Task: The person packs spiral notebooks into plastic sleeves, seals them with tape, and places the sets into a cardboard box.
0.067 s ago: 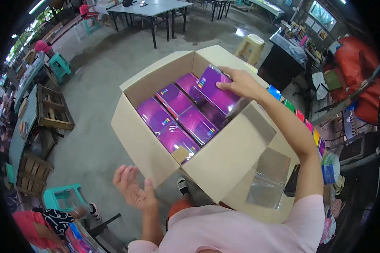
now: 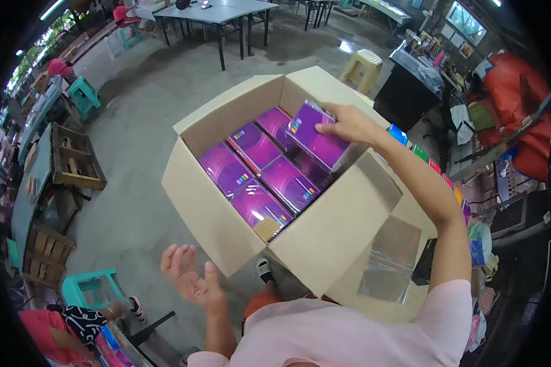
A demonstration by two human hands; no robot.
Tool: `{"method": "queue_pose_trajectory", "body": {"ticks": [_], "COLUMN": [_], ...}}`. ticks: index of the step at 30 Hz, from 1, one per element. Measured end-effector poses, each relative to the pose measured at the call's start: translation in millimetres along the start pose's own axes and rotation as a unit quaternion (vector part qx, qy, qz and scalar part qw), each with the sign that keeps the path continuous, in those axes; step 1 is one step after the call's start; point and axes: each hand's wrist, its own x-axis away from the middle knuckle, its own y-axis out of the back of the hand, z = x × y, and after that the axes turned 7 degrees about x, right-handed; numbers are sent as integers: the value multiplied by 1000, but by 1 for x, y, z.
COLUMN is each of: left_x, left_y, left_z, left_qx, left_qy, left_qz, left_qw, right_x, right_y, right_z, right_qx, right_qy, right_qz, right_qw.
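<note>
An open cardboard box [image 2: 220, 226] stands in front of me, its flaps folded outward. Inside lie stacks of purple spiral notebooks [image 2: 251, 147] in shiny clear wrap, side by side in rows. My right hand [image 2: 352, 124] grips a plastic-wrapped purple notebook [image 2: 321, 144] by its far right edge, thumb on the cover. This notebook is tilted over the box's right part; whether it touches the stack below cannot be made out. Outside the box, by its near left flap, my left hand [image 2: 193, 278] hangs palm up with fingers apart, holding nothing.
Clear plastic sleeves [image 2: 386, 269] lie on a brown surface right of the box. Colourful notebooks [image 2: 419, 153] line up behind my right arm. A teal stool [image 2: 95, 287] and a seated person [image 2: 55, 336] are at lower left. A cream stool [image 2: 361, 67] stands beyond the box.
My right hand and its notebook have shifted slightly lower and to the right, over the box. My left hand has drifted a little left and down.
</note>
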Motion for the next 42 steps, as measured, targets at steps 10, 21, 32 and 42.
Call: {"method": "queue_pose_trajectory", "body": {"ticks": [10,21,32,42], "left_x": [-43,-48,-52,-42], "left_y": [56,20,30,-39], "left_z": [34,13,17,-37], "left_qx": [65,93,214,565], "left_qy": [67,23,65,-10], "left_qz": [-72,-21,-52,436], "left_qw": [993,995,973,700], "right_x": [-48,-48,-48,-16], "right_y": [-43,-41,-36,-9], "right_z": [-7,22,29,-9], "right_qx": [331,141,337,-36], "right_qy": [96,63,194,236], "right_qz": [310,213,237,2], "right_qw": [886,965,890,971]}}
